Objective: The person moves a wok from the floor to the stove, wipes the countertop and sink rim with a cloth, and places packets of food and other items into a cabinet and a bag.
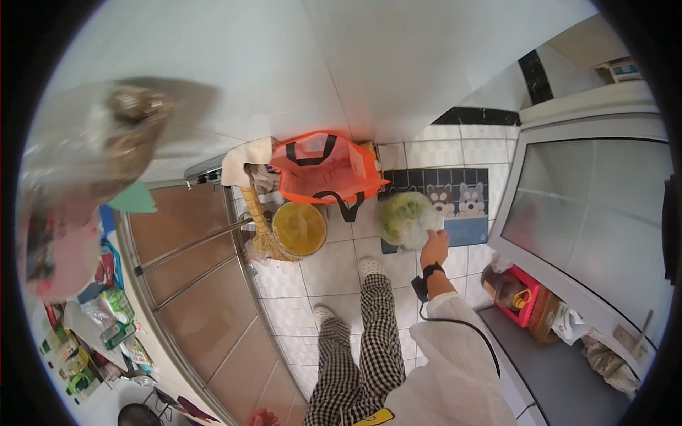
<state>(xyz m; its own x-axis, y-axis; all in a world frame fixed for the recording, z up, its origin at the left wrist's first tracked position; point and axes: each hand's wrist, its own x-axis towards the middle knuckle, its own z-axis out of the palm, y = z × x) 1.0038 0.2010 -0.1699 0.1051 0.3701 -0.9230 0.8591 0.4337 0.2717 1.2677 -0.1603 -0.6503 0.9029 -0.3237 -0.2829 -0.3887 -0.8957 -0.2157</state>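
Observation:
My right hand [433,248] is closed on the top of a clear plastic bag of leafy green vegetables [401,216], held over a dark mat with cartoon animals [472,231]. Only the fingertips of my left hand [263,417] show at the lower edge, loosely apart with nothing visible in them. An orange tote bag [320,170] with black handles stands open by the wall, left of the vegetables. Below it are a yellow round container [300,227] and a straw broom [256,220].
An open frosted-glass door [568,206] is at right, beside a shelf holding a red crate [526,302] and a jug [501,284]. At left are a brown sliding panel [188,277] and a cluttered counter [85,326]. Plastic bags [135,113] hang upper left.

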